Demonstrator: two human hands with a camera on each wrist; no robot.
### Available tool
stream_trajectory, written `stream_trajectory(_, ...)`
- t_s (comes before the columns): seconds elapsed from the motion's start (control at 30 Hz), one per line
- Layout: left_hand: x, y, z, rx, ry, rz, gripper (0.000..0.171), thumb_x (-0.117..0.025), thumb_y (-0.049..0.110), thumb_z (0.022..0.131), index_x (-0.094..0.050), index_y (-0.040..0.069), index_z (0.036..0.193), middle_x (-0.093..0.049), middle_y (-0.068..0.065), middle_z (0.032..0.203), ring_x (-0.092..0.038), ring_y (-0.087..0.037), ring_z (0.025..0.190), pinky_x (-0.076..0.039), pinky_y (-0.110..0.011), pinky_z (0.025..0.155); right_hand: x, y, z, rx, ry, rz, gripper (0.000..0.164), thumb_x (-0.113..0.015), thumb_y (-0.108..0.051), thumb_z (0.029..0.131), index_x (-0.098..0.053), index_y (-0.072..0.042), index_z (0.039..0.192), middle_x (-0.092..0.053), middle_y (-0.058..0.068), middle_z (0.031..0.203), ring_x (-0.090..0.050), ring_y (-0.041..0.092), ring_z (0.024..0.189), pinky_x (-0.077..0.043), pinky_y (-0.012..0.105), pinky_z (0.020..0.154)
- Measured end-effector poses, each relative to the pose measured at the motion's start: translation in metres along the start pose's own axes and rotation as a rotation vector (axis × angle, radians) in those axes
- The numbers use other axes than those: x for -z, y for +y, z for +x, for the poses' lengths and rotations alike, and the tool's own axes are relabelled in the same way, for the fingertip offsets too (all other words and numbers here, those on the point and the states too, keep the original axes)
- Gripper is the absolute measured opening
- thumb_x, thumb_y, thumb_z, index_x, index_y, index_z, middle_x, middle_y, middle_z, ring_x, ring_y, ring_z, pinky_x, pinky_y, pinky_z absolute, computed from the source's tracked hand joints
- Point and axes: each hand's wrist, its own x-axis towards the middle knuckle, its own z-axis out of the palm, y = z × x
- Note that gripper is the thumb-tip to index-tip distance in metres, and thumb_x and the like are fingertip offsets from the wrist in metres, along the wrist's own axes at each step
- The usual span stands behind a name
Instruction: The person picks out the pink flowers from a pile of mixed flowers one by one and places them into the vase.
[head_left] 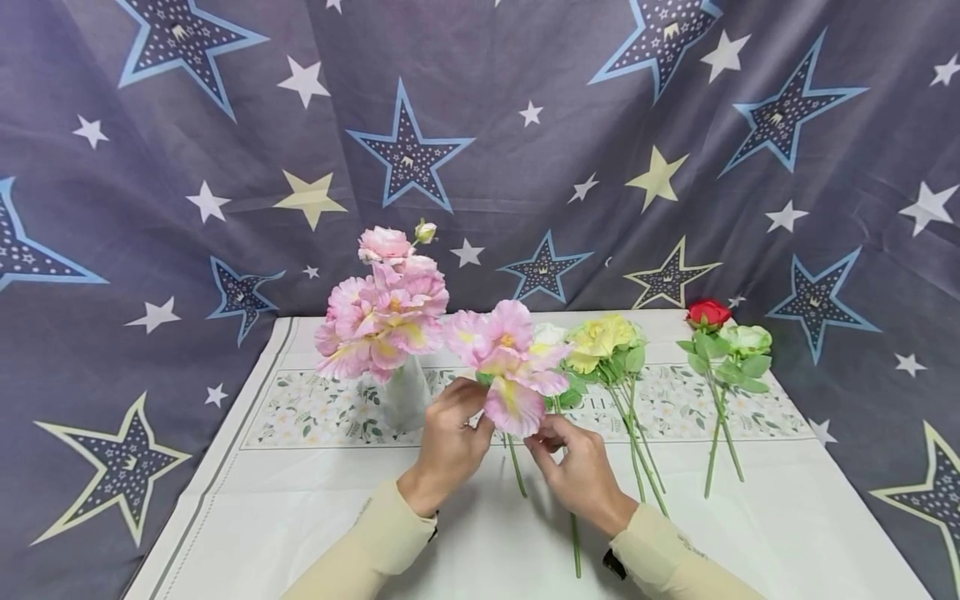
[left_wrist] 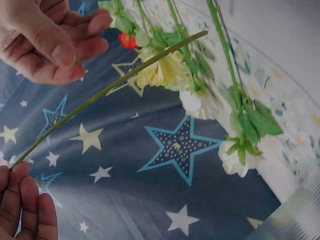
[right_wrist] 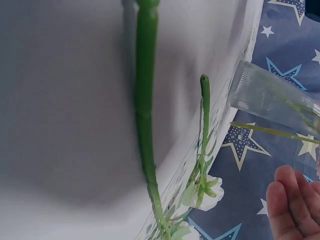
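A large pink flower (head_left: 510, 358) with yellow-marked petals is held up over the table by my left hand (head_left: 453, 442). In the left wrist view, its fingers (left_wrist: 30, 202) pinch the thin brownish-green stem (left_wrist: 107, 90), which slants upward to a bare end. My right hand (head_left: 581, 475) is beside the bloom's lower petals; the head view does not settle whether it touches them. Loosely bent fingers and a separate thumb show on that hand (left_wrist: 55, 45) in the left wrist view, holding nothing. A clear ribbed vase (head_left: 405, 396) with pink blooms (head_left: 378, 321) stands left of my hands.
Right of the held flower lie a white flower (head_left: 550, 335) and yellow flower (head_left: 600, 342), their green stems toward me. Farther right are a red rose (head_left: 708, 314) and a pale green flower (head_left: 746, 340). A floral runner (head_left: 315, 417) crosses the white tablecloth before a starry curtain (head_left: 480, 158).
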Motion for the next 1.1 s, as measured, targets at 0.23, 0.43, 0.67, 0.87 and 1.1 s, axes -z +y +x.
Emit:
stream_trajectory(0.23,0.011,0.001,0.010,-0.055,0.037,0.066,0.028,-0.061,0.017,0.105,-0.077,0.005,0.086,-0.070,-0.004,0.075,-0.065,-0.024,0.077,-0.055,-0.034,0.070,0.003,0.002,0.001,0.001,0.016,-0.030,0.026,-0.081,0.006,0.081,-0.069,-0.003,0.102,-0.075,0.003,0.084,-0.069,0.009,0.068,-0.057,0.019,0.063)
stream_trajectory(0.43,0.020,0.000,0.016,-0.070,0.085,0.102,0.027,-0.060,0.015,0.104,-0.077,0.002,0.088,-0.071,-0.007,0.077,-0.067,-0.027,0.079,-0.055,-0.038,0.072,0.007,0.003,0.002,-0.036,0.014,-0.052,0.024,-0.081,0.003,0.083,-0.069,-0.003,0.104,-0.074,0.002,0.083,-0.068,0.009,0.068,-0.058,0.022,0.061)
stream_trajectory(0.67,0.029,0.000,0.024,-0.095,0.124,0.137,0.034,-0.056,0.018,0.106,-0.074,0.001,0.084,-0.065,-0.007,0.072,-0.059,-0.025,0.068,-0.048,-0.037,0.063,0.016,0.007,0.004,-0.080,0.024,-0.086,0.025,-0.081,-0.001,0.085,-0.069,-0.003,0.107,-0.075,0.005,0.084,-0.070,0.013,0.069,-0.059,0.026,0.062)
stream_trajectory(0.87,0.039,-0.001,0.031,-0.142,0.137,0.171,0.027,-0.059,0.011,0.102,-0.073,-0.002,0.083,-0.061,-0.008,0.071,-0.052,-0.023,0.063,-0.042,-0.034,0.058,0.023,0.014,0.005,-0.085,0.058,-0.141,0.025,-0.082,-0.002,0.084,-0.069,-0.003,0.105,-0.075,0.005,0.081,-0.070,0.013,0.066,-0.060,0.029,0.060)
stream_trajectory(1.1,0.053,-0.001,0.040,-0.166,0.155,0.243,0.025,-0.059,0.009,0.101,-0.074,-0.004,0.086,-0.057,-0.009,0.067,-0.043,-0.020,0.056,-0.037,-0.031,0.049,0.028,0.016,0.005,-0.082,0.062,-0.155,0.026,-0.082,-0.002,0.085,-0.069,-0.002,0.108,-0.074,0.004,0.080,-0.069,0.011,0.065,-0.059,0.027,0.059)
